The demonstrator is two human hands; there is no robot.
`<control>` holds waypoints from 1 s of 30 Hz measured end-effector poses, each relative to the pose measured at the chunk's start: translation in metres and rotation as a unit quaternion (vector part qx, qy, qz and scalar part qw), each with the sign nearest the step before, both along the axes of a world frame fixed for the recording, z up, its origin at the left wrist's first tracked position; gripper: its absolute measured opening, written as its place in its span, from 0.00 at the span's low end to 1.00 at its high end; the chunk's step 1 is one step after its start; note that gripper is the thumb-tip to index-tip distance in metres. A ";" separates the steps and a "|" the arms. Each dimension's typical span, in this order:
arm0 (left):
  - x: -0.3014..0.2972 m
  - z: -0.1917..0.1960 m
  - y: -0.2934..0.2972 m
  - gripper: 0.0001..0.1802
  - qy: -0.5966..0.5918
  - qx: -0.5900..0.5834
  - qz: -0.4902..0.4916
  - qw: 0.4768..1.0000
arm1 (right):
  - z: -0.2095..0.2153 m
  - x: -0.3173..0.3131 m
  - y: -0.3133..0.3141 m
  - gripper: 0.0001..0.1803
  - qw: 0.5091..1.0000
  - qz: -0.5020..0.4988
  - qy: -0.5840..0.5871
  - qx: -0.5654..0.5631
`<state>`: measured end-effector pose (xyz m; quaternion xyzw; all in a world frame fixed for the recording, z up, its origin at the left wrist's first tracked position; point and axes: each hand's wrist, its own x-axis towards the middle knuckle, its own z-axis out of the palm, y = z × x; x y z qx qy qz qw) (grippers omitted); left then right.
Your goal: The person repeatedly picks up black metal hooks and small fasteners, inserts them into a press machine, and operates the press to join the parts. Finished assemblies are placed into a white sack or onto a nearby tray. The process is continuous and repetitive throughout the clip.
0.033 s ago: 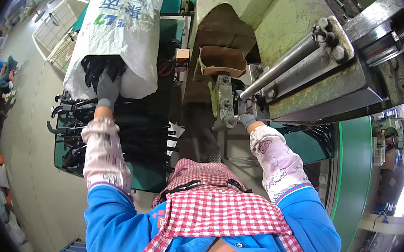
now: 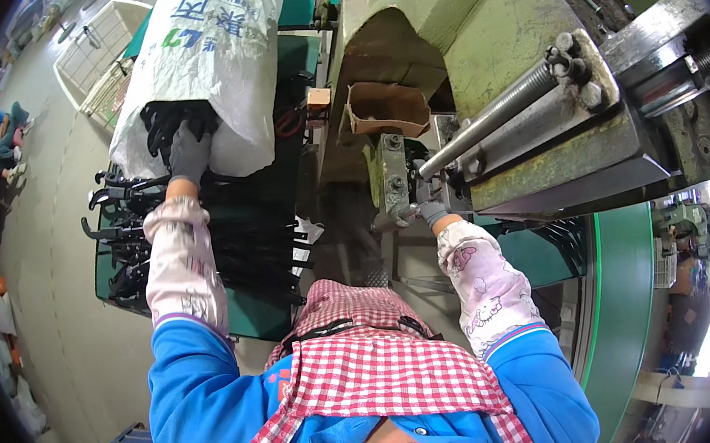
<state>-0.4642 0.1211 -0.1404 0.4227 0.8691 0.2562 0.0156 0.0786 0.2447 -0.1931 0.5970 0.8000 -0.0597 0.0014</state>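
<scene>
My left hand (image 2: 190, 154), in a grey glove, reaches into the mouth of a white woven sack (image 2: 221, 72). Its fingers go in among black parts (image 2: 159, 125) inside the sack, so their grip is hidden. My right hand (image 2: 433, 210), also gloved in grey, is at the working end of a green press machine (image 2: 498, 62), beside a metal block with bolts (image 2: 395, 171) and below a long steel rod (image 2: 490, 114). Machine parts cover most of its fingers, and whether it holds anything does not show.
Long black hooked parts (image 2: 129, 230) lie in a pile on the green table (image 2: 253, 312) below the sack. An open cardboard box (image 2: 389, 109) sits in the machine's recess. Red-handled scissors (image 2: 288, 119) lie right of the sack. A white crate (image 2: 92, 63) stands far left; people sit beyond.
</scene>
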 end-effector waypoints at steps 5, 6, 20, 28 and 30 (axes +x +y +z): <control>0.024 -0.001 0.041 0.40 -0.008 -0.220 0.055 0.974 | 0.009 0.010 -0.005 0.17 0.999 -0.028 0.021 0.006; 0.020 -0.007 0.037 0.39 -0.014 -0.215 0.055 0.975 | 0.013 0.009 -0.004 0.17 0.999 -0.022 0.033 0.007; 0.157 0.117 -0.160 0.14 -0.567 0.231 -0.067 0.788 | 0.197 -0.010 -0.076 0.11 0.613 0.161 0.695 -0.339; 0.344 0.115 -0.170 0.31 -0.662 0.106 -0.205 0.713 | 0.166 -0.021 -0.061 0.12 0.567 0.066 0.651 -0.501; 0.389 0.127 -0.170 0.33 -0.725 0.091 -0.198 0.653 | 0.158 -0.015 -0.062 0.15 0.659 0.059 0.626 -0.412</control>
